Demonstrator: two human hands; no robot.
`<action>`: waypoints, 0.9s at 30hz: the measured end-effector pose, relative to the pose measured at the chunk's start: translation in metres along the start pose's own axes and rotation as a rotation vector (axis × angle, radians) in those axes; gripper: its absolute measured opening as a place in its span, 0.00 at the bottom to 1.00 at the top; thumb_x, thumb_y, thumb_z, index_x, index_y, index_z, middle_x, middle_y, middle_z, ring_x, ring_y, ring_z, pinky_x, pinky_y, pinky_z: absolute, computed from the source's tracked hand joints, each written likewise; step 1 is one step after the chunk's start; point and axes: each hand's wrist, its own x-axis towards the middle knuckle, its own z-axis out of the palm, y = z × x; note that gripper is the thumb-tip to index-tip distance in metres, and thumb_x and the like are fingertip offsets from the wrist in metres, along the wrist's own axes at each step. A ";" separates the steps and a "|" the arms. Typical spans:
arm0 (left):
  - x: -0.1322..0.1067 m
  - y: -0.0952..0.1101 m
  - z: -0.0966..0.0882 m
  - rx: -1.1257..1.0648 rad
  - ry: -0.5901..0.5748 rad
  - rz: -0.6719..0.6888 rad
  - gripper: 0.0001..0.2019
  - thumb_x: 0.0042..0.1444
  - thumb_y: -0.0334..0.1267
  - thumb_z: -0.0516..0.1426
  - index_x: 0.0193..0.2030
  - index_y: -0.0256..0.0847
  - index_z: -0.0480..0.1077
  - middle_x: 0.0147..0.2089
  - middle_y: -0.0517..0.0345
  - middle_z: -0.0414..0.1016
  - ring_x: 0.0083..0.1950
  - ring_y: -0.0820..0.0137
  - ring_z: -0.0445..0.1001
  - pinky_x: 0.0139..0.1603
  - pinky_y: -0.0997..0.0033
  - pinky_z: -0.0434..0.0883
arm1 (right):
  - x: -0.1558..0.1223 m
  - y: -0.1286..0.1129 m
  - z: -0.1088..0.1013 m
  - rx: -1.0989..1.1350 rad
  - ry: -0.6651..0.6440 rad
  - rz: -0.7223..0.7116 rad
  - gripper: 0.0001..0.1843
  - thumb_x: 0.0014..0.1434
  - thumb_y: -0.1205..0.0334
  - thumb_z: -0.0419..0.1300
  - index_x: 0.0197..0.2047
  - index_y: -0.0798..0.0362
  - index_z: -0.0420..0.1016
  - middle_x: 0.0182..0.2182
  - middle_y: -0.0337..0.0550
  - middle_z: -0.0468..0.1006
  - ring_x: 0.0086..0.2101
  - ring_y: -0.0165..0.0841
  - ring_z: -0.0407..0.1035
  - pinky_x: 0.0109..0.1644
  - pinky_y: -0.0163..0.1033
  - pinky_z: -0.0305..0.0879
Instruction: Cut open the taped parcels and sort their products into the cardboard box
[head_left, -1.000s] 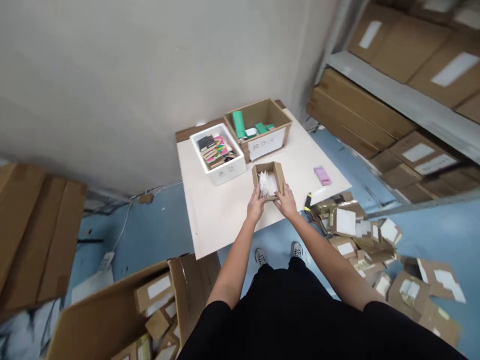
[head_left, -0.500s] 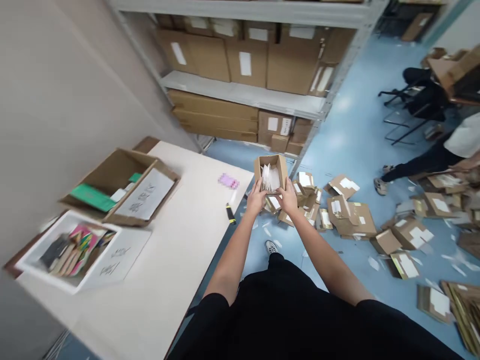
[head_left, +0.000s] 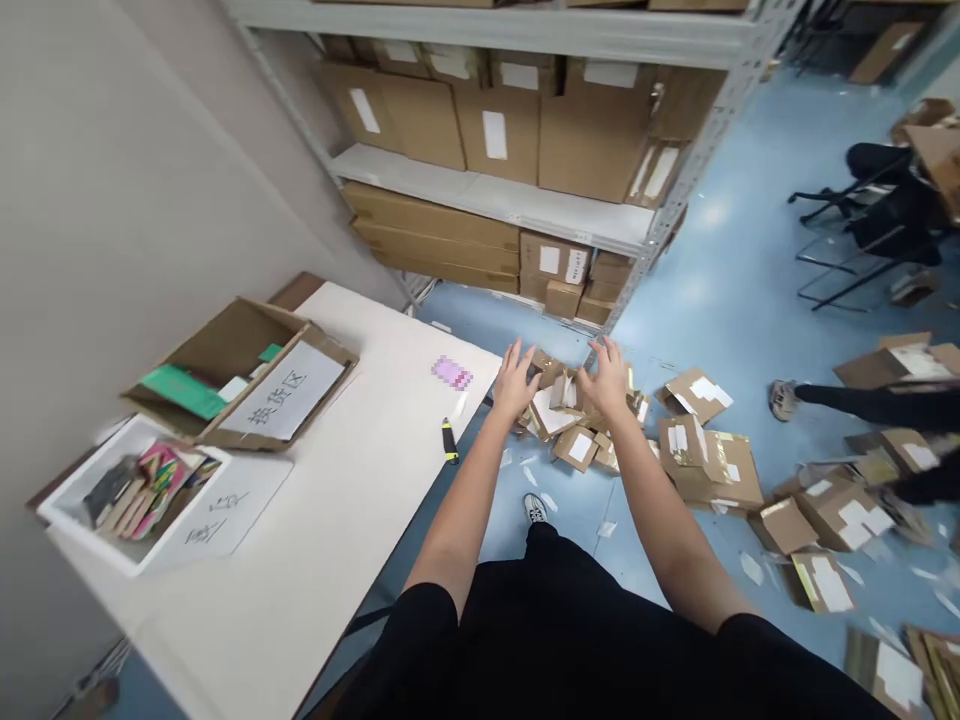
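My left hand (head_left: pixel 516 382) and my right hand (head_left: pixel 607 378) hang open with spread fingers, holding nothing. Just below them lies a heap of small cardboard parcels (head_left: pixel 577 432) with white labels, on the blue floor. My hands look very close to the heap, but I cannot tell if they touch it. The small box of white papers is no longer in my hands, and I cannot pick it out in the heap. Left of my left hand, a yellow-and-black utility knife (head_left: pixel 449 441) and a blurred pink item (head_left: pixel 451 373) lie on the white table (head_left: pixel 322 530).
On the table stand a cardboard box with a printed sign (head_left: pixel 240 375) and a white bin of colourful items (head_left: pixel 127 495). Steel shelves of cartons (head_left: pixel 495 130) line the back. More parcels (head_left: pixel 709 465) litter the floor. A co-worker's leg (head_left: pixel 847 405) is at right.
My hands have let go of the small box of white papers and opened. They are now spread apart above the heap. The view has barely shifted.
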 end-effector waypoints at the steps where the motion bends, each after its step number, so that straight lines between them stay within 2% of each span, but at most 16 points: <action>1: -0.005 -0.008 -0.012 0.013 0.031 -0.031 0.35 0.68 0.37 0.59 0.81 0.47 0.57 0.86 0.51 0.44 0.85 0.51 0.46 0.83 0.45 0.54 | 0.007 -0.017 0.009 0.026 -0.016 -0.042 0.32 0.66 0.57 0.58 0.71 0.53 0.65 0.74 0.59 0.59 0.73 0.55 0.51 0.75 0.67 0.54; 4: -0.033 -0.035 -0.050 0.060 0.112 -0.126 0.35 0.68 0.37 0.58 0.80 0.47 0.57 0.86 0.51 0.45 0.84 0.51 0.47 0.83 0.44 0.54 | 0.020 -0.077 0.044 0.104 -0.097 -0.170 0.33 0.66 0.57 0.58 0.73 0.52 0.64 0.74 0.59 0.59 0.73 0.55 0.51 0.76 0.67 0.54; 7: -0.083 -0.063 -0.093 0.116 0.195 -0.231 0.35 0.67 0.37 0.59 0.80 0.45 0.58 0.85 0.49 0.46 0.84 0.51 0.47 0.83 0.45 0.55 | 0.018 -0.149 0.082 0.176 -0.192 -0.322 0.35 0.66 0.57 0.58 0.75 0.52 0.62 0.75 0.59 0.57 0.74 0.55 0.51 0.76 0.66 0.54; 10: -0.154 -0.088 -0.138 0.181 0.299 -0.373 0.34 0.68 0.37 0.59 0.79 0.46 0.59 0.85 0.50 0.47 0.84 0.51 0.48 0.82 0.44 0.56 | -0.003 -0.227 0.116 0.246 -0.289 -0.474 0.35 0.67 0.58 0.57 0.75 0.53 0.62 0.76 0.58 0.57 0.74 0.54 0.51 0.76 0.65 0.54; 13: -0.244 -0.107 -0.183 0.244 0.423 -0.519 0.34 0.68 0.37 0.59 0.80 0.48 0.58 0.85 0.51 0.47 0.84 0.51 0.48 0.82 0.43 0.57 | -0.046 -0.311 0.144 0.322 -0.387 -0.616 0.36 0.66 0.59 0.58 0.76 0.54 0.62 0.76 0.59 0.56 0.74 0.55 0.51 0.76 0.65 0.55; 16: -0.346 -0.117 -0.224 0.293 0.544 -0.655 0.35 0.68 0.36 0.59 0.80 0.47 0.58 0.85 0.50 0.47 0.84 0.51 0.48 0.81 0.43 0.58 | -0.107 -0.398 0.166 0.378 -0.497 -0.771 0.38 0.66 0.59 0.59 0.78 0.53 0.59 0.78 0.57 0.52 0.75 0.56 0.48 0.76 0.66 0.55; 20: -0.494 -0.114 -0.267 0.341 0.682 -0.852 0.34 0.68 0.36 0.59 0.80 0.46 0.58 0.85 0.48 0.46 0.84 0.51 0.47 0.82 0.45 0.56 | -0.217 -0.511 0.182 0.450 -0.652 -0.981 0.41 0.66 0.60 0.59 0.79 0.52 0.57 0.79 0.55 0.49 0.76 0.57 0.46 0.76 0.68 0.53; 23: -0.611 -0.098 -0.283 0.372 0.787 -1.023 0.35 0.68 0.37 0.59 0.80 0.46 0.58 0.85 0.49 0.45 0.84 0.50 0.47 0.82 0.44 0.55 | -0.315 -0.581 0.185 0.520 -0.774 -1.139 0.39 0.67 0.59 0.59 0.79 0.53 0.59 0.79 0.56 0.50 0.76 0.57 0.45 0.76 0.68 0.53; 27: -0.764 -0.056 -0.284 0.405 0.923 -1.261 0.35 0.67 0.36 0.60 0.79 0.47 0.59 0.85 0.50 0.46 0.84 0.50 0.49 0.81 0.44 0.57 | -0.457 -0.653 0.175 0.606 -0.944 -1.342 0.40 0.66 0.59 0.60 0.79 0.50 0.59 0.79 0.55 0.50 0.76 0.57 0.45 0.76 0.69 0.52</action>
